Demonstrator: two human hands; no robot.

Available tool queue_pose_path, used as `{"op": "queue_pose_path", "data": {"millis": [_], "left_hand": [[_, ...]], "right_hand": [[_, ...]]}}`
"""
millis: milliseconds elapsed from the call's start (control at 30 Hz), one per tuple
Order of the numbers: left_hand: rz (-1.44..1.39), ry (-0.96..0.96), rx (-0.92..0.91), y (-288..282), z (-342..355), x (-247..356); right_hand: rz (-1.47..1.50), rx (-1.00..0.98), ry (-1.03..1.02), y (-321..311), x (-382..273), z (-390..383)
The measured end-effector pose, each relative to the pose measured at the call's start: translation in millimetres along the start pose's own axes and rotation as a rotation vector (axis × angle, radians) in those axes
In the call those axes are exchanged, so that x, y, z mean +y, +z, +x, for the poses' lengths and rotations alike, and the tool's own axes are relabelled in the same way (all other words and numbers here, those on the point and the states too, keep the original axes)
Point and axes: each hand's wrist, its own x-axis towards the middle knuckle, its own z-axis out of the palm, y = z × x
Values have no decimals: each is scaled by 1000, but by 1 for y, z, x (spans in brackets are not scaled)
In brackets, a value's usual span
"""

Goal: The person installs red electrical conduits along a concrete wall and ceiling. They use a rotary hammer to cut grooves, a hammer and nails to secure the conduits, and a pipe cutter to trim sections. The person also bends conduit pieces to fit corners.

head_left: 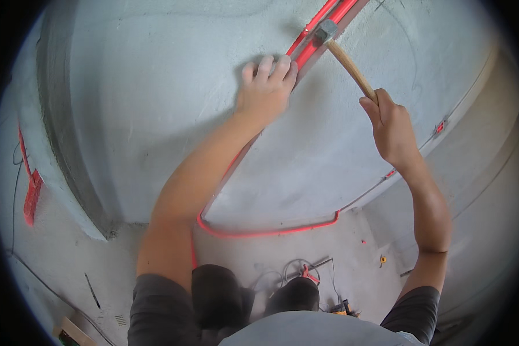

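My right hand (393, 124) grips the wooden handle of a hammer (350, 69). Its grey metal head lies over a red conduit pipe (343, 12), which runs in a groove up the pale grey wall (155, 75); I cannot tell whether the head touches the pipe. Lower on the same run, my left hand (265, 92) has its fingers curled at the conduit, holding it by the groove. Part of the pipe is hidden behind that hand and forearm. A second, thinner red pipe (297, 45) runs alongside on the left.
Below, red pipe (265, 233) bends along the wall's foot. Red junction boxes (441, 127) sit in a groove at right. On the floor are red-handled pliers (310, 275), cables, a yellow-black tool (343, 308) and a small yellow item (383, 260). A red broom-like object (33, 196) is at far left.
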Motion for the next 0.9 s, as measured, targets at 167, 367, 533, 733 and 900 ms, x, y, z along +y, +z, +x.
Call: {"op": "queue_pose_path", "data": {"millis": [167, 367, 533, 733, 900], "left_hand": [[-18, 9, 23, -1, 2, -2], [-1, -1, 29, 5, -1, 7], [-11, 0, 14, -3, 3, -3], [0, 9, -4, 1, 1, 3], [-30, -17, -15, -3, 3, 5]], "right_hand": [[208, 207, -120, -14, -8, -5], [-21, 79, -79, -17, 21, 28], [105, 167, -66, -21, -8, 12], [64, 89, -16, -19, 0, 17], [18, 94, -48, 7, 27, 15]]}}
